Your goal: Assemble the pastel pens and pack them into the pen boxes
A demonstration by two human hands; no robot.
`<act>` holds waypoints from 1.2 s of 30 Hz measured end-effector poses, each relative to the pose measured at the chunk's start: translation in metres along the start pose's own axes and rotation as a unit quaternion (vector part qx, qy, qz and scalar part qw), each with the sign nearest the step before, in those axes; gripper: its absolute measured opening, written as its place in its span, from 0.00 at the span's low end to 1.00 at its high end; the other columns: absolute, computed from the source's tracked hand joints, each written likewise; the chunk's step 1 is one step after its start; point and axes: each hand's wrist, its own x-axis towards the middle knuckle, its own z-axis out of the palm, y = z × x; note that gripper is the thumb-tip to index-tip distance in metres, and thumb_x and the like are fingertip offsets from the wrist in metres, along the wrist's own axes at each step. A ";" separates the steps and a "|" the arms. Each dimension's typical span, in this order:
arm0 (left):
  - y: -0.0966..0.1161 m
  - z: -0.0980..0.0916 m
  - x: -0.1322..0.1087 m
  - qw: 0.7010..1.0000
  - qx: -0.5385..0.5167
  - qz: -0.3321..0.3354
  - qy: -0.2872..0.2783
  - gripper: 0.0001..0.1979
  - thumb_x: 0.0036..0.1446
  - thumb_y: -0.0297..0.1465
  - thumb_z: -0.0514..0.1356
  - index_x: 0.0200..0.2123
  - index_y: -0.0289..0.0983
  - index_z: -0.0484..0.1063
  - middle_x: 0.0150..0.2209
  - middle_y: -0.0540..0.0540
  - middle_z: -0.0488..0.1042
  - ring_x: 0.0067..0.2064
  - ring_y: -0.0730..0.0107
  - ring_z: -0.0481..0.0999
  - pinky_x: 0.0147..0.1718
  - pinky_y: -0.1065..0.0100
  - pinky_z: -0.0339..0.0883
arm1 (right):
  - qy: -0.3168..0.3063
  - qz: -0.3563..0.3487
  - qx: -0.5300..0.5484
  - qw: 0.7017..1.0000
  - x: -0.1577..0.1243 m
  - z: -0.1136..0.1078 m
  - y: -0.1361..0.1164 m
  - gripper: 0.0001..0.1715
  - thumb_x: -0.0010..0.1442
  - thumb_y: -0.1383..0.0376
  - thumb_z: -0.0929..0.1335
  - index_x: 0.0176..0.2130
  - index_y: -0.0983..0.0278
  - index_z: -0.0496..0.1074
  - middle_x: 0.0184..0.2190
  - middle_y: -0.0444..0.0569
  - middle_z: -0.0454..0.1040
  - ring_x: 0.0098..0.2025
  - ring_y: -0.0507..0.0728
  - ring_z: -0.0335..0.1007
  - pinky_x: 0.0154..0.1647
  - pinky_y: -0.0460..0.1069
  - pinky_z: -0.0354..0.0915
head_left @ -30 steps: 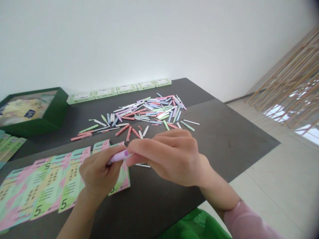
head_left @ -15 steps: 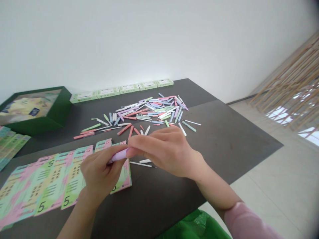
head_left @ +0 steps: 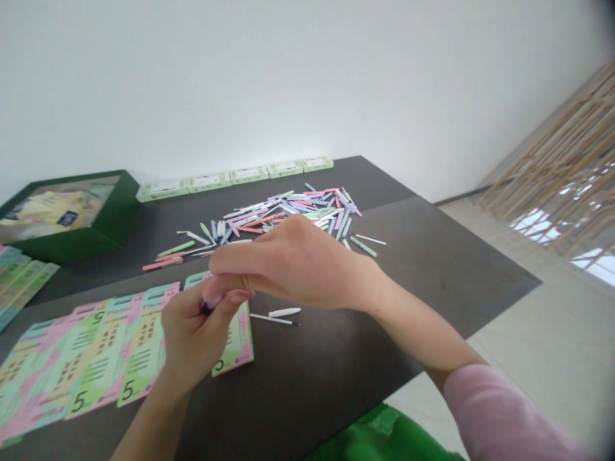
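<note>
My left hand (head_left: 192,336) is closed around a lilac pen barrel (head_left: 210,303), of which only the tip shows between the fingers. My right hand (head_left: 293,262) has come over the top of the left one and pinches the same pen at its end. Both hands hover above the right end of a row of pink and green packet cards (head_left: 96,358) marked with a 5. A thin white refill (head_left: 275,318) and a white cap (head_left: 284,312) lie on the dark table (head_left: 432,262) just right of my hands.
A pile of pastel pen parts (head_left: 288,214) is spread over the table's middle. Behind it runs a row of pale green boxes (head_left: 230,175). A dark green box (head_left: 62,214) stands at the far left. The table's right edge drops to the tiled floor (head_left: 538,346).
My right hand has slid left over my left hand, covering most of the lilac pen. The left hand has stayed above the cards.
</note>
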 end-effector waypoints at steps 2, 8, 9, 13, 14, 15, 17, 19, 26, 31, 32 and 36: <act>0.004 -0.001 0.002 1.000 0.003 0.014 -0.002 0.15 0.52 0.37 0.62 0.17 0.37 0.72 0.12 0.57 0.61 0.14 0.79 0.58 0.15 0.75 0.53 | -0.001 0.003 0.041 0.999 0.000 0.002 0.001 0.18 0.68 0.65 0.57 0.39 0.61 0.74 0.22 0.41 0.67 0.22 0.48 0.55 0.25 0.46 0.48; 0.011 -0.004 0.004 0.999 0.016 0.049 -0.002 0.13 0.52 0.34 0.61 0.17 0.39 0.73 0.11 0.58 0.58 0.14 0.80 0.55 0.13 0.76 0.48 | -0.019 0.012 0.204 0.979 0.000 0.002 0.003 0.16 0.69 0.66 0.58 0.41 0.66 0.73 0.27 0.41 0.73 0.25 0.45 0.59 0.29 0.42 0.53; 0.011 -0.004 0.004 0.998 0.021 0.054 -0.002 0.12 0.52 0.33 0.61 0.19 0.39 0.75 0.11 0.58 0.58 0.14 0.80 0.55 0.13 0.76 0.48 | -0.018 0.016 0.232 0.972 -0.001 0.002 0.003 0.16 0.70 0.66 0.58 0.41 0.66 0.73 0.26 0.41 0.72 0.26 0.45 0.60 0.29 0.42 0.54; 0.013 -0.005 0.004 0.997 0.036 0.071 0.004 0.11 0.52 0.34 0.60 0.20 0.40 0.76 0.11 0.58 0.61 0.14 0.80 0.55 0.13 0.76 0.47 | -0.009 0.034 0.326 0.945 0.000 0.002 0.002 0.16 0.70 0.63 0.58 0.40 0.65 0.72 0.23 0.39 0.70 0.28 0.45 0.65 0.32 0.40 0.58; 0.014 -0.005 0.005 0.996 0.038 0.074 0.007 0.12 0.52 0.35 0.60 0.19 0.39 0.76 0.11 0.58 0.60 0.13 0.80 0.55 0.13 0.76 0.47 | -0.013 0.043 0.329 0.943 0.000 0.002 0.002 0.16 0.70 0.63 0.58 0.39 0.64 0.72 0.23 0.39 0.70 0.28 0.45 0.66 0.32 0.40 0.59; 0.015 -0.005 0.005 0.996 0.040 0.078 0.010 0.13 0.52 0.35 0.60 0.18 0.39 0.75 0.10 0.58 0.59 0.13 0.80 0.55 0.12 0.76 0.46 | -0.017 0.050 0.324 0.945 0.000 0.002 0.001 0.16 0.70 0.64 0.59 0.38 0.64 0.72 0.22 0.39 0.71 0.27 0.45 0.66 0.32 0.40 0.59; 0.016 -0.006 0.006 0.996 0.044 0.083 0.014 0.14 0.52 0.35 0.60 0.17 0.39 0.74 0.10 0.58 0.58 0.13 0.81 0.53 0.12 0.75 0.43 | -0.017 0.058 0.303 0.951 0.002 0.002 -0.001 0.14 0.69 0.65 0.60 0.36 0.64 0.72 0.22 0.39 0.71 0.27 0.44 0.66 0.31 0.40 0.58; 0.015 -0.006 0.006 0.994 0.051 0.092 0.022 0.12 0.51 0.34 0.61 0.18 0.38 0.75 0.10 0.58 0.57 0.13 0.81 0.53 0.12 0.75 0.42 | -0.010 0.057 0.300 0.952 0.003 0.004 -0.001 0.14 0.69 0.66 0.60 0.36 0.64 0.73 0.23 0.38 0.71 0.27 0.44 0.65 0.31 0.40 0.58; 0.010 -0.006 0.004 0.991 0.036 0.126 0.005 0.11 0.51 0.28 0.59 0.17 0.38 0.71 0.11 0.58 0.59 0.13 0.83 0.54 0.13 0.77 0.45 | 0.016 0.038 0.352 0.935 -0.003 0.005 -0.003 0.17 0.69 0.62 0.60 0.38 0.69 0.74 0.28 0.40 0.73 0.27 0.42 0.65 0.30 0.39 0.55; 0.012 -0.007 0.007 0.994 0.009 0.102 -0.039 0.12 0.53 0.31 0.60 0.18 0.37 0.70 0.12 0.58 0.59 0.14 0.82 0.56 0.14 0.78 0.48 | 0.000 0.045 0.247 0.968 -0.005 0.002 -0.006 0.10 0.63 0.62 0.68 0.37 0.67 0.74 0.21 0.37 0.67 0.23 0.43 0.57 0.27 0.41 0.52; 0.013 -0.007 0.008 0.994 0.006 0.095 -0.044 0.13 0.53 0.31 0.60 0.18 0.37 0.69 0.12 0.58 0.58 0.15 0.82 0.55 0.14 0.78 0.47 | 0.000 0.056 0.230 0.972 -0.005 0.003 -0.005 0.08 0.62 0.64 0.67 0.37 0.67 0.74 0.20 0.36 0.66 0.22 0.43 0.56 0.27 0.41 0.52; 0.015 -0.005 0.009 0.994 -0.027 0.047 -0.094 0.06 0.55 0.34 0.62 0.29 0.38 0.72 0.16 0.58 0.61 0.18 0.81 0.59 0.16 0.77 0.52 | 0.040 0.121 0.289 0.949 -0.004 0.015 0.002 0.06 0.63 0.70 0.65 0.35 0.65 0.72 0.21 0.37 0.67 0.22 0.43 0.63 0.28 0.40 0.56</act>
